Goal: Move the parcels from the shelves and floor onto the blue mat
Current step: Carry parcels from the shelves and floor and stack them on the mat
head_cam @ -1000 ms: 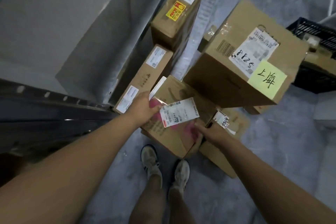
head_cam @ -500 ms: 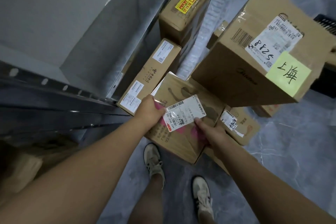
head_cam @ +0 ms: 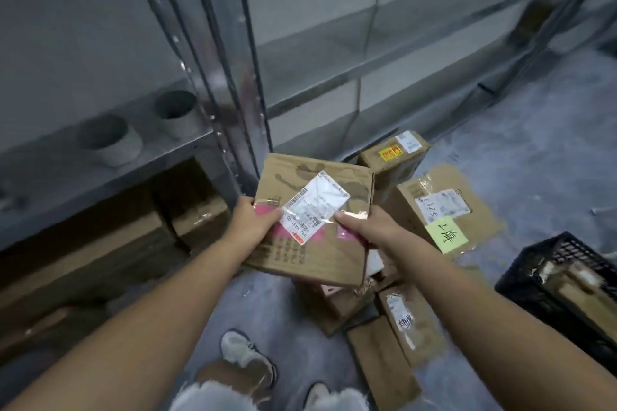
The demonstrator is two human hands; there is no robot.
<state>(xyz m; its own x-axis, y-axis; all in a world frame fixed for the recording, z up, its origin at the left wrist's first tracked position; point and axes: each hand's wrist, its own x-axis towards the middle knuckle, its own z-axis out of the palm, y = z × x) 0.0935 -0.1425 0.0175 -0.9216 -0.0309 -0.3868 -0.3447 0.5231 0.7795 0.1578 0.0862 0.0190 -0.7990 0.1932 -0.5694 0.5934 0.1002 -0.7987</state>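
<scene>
A flat cardboard parcel (head_cam: 320, 243) with a white shipping label and pink tape hangs in the air in front of me. My left hand (head_cam: 253, 223) grips its left edge and my right hand (head_cam: 367, 227) grips its right edge. Below and to the right, more parcels lie on the grey floor: a large box with a green note (head_cam: 444, 207), a box with a yellow sticker (head_cam: 394, 157), a long narrow box (head_cam: 414, 324) and a flat brown one (head_cam: 380, 367). Other boxes (head_cam: 100, 243) sit under the low shelf at left. No blue mat is in view.
Grey metal shelving (head_cam: 207, 53) fills the left and back, with an upright post just behind the held parcel. Two grey cups (head_cam: 110, 140) stand on the left shelf. A black plastic crate (head_cam: 567, 287) stands at the right. My shoes (head_cam: 247, 357) are below.
The parcel has come up off the floor pile, held in both hands. My view has lifted from straight down toward the shelving, and the large box now lies further right.
</scene>
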